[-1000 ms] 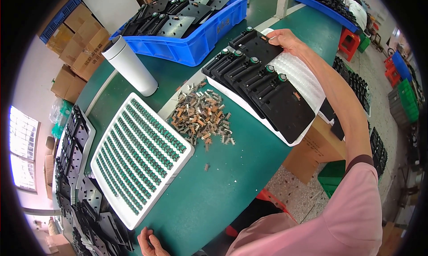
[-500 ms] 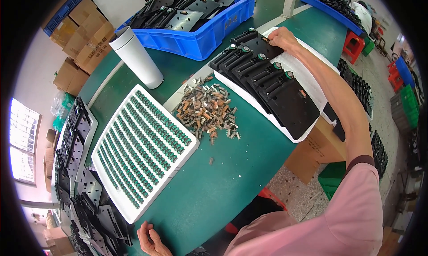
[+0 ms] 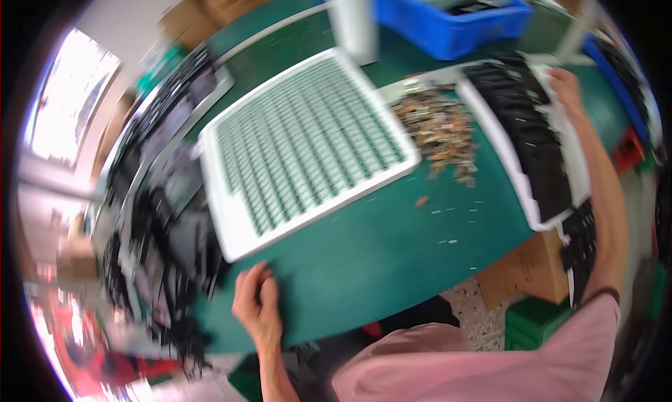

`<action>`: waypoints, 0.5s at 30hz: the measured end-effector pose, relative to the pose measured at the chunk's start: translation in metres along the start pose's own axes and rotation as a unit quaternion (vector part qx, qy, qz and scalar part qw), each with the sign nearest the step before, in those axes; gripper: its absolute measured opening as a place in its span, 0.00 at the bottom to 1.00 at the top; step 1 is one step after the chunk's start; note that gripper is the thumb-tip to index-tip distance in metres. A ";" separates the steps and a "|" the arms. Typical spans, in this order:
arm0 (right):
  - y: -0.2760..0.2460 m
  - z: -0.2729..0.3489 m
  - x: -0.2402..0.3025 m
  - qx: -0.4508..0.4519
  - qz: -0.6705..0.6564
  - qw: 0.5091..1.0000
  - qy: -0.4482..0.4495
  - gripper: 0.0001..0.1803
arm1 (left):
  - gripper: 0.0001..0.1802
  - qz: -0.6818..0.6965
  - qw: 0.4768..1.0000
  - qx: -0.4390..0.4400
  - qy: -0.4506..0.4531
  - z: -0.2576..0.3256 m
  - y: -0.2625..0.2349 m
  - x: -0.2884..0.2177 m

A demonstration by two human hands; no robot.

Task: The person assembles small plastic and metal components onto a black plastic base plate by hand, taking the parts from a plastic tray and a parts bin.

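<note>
My right hand is at the far right corner of a row of overlapping black plastic plates, its fingers closed on the edge of the farthest plate. The plates lie in a white tray. My left hand hovers at the table's near edge, fingers loosely curled, thumb apart, nothing visible in it. Just beyond it stands a white tray filled with rows of small round green-and-black parts. Between the trays is a heap of small metal and brown parts. Motion blurs the picture.
A white cylinder stands behind the heap, beside a blue crate of black plates. More black parts are piled at the left. A cardboard box and a green crate sit below the table's right side.
The view has swung left, so the table and trays appear farther right. My right hand stays at the same corner of the plates. My left hand has come farther into view.
</note>
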State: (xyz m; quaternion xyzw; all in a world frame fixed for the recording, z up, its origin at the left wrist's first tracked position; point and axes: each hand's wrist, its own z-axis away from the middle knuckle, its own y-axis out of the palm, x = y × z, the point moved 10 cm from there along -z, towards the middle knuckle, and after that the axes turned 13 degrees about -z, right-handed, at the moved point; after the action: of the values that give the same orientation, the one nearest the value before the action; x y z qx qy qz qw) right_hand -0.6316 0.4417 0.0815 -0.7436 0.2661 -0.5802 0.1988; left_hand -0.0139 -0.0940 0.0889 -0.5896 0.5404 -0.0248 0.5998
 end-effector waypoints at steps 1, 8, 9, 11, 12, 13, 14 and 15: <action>-0.026 -0.009 0.003 -0.015 -0.009 0.999 -0.042 0.22 | 0.14 0.017 1.000 0.012 -0.003 -0.002 0.005 0.000; 0.037 0.082 0.197 0.074 -0.136 0.958 -0.240 0.20 | 0.17 -0.069 0.992 0.010 0.100 -0.005 0.005 -0.023; 0.035 0.106 0.239 0.098 -0.127 0.951 -0.265 0.20 | 0.17 -0.055 0.992 0.012 0.117 -0.006 0.008 -0.030; 0.091 0.189 0.311 0.216 -0.170 0.929 -0.248 0.19 | 0.17 -0.068 0.988 0.003 0.137 -0.003 0.010 -0.035; 0.123 0.242 0.354 0.271 -0.199 0.910 -0.242 0.18 | 0.18 -0.072 0.988 -0.003 0.137 0.000 0.007 -0.030; 0.160 0.284 0.385 0.352 -0.265 0.867 -0.231 0.18 | 0.18 -0.076 0.988 -0.012 0.137 0.002 0.002 -0.025; 0.182 0.319 0.407 0.387 -0.253 0.854 -0.237 0.19 | 0.18 -0.064 0.988 -0.020 0.137 0.002 0.001 -0.024; 0.211 0.352 0.425 0.427 -0.278 0.827 -0.236 0.20 | 0.18 -0.069 0.987 -0.019 0.144 0.004 0.001 -0.023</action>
State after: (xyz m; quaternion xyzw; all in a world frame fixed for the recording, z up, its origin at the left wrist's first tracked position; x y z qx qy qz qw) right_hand -0.2464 0.0061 0.1885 -0.7414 -0.2814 -0.4733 0.3836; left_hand -0.0219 -0.0754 0.1012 -0.6272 0.5792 -0.1403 0.5014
